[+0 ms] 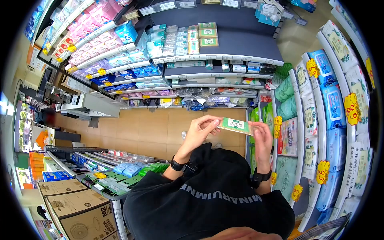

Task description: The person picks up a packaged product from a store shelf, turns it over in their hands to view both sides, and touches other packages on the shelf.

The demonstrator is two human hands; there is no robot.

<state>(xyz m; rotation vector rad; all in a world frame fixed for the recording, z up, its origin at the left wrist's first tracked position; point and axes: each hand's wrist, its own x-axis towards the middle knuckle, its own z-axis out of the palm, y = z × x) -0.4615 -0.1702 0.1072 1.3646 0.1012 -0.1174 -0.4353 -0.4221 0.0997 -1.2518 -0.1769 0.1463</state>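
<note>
A small flat packet (236, 125) with a green and white label and a tan lower strip is held up in front of my chest, above the tiled floor. My left hand (203, 130) pinches its left end between thumb and fingers. At the opposite end, the fingers of my right hand (262, 140) grip the packet's edge. Similar green-labelled packets (208, 33) lie in a short row on the dark upper shelf (244, 46) ahead, beside other small clear and teal packs (176, 40).
Shelves of blue and white wipe packs (334, 106) with yellow price tags rise close on my right. Pink packages (100, 16) fill shelves at the upper left. A low display (104, 184) and cardboard fan boxes (80, 212) stand at the lower left. Tiled floor (156, 124) lies ahead.
</note>
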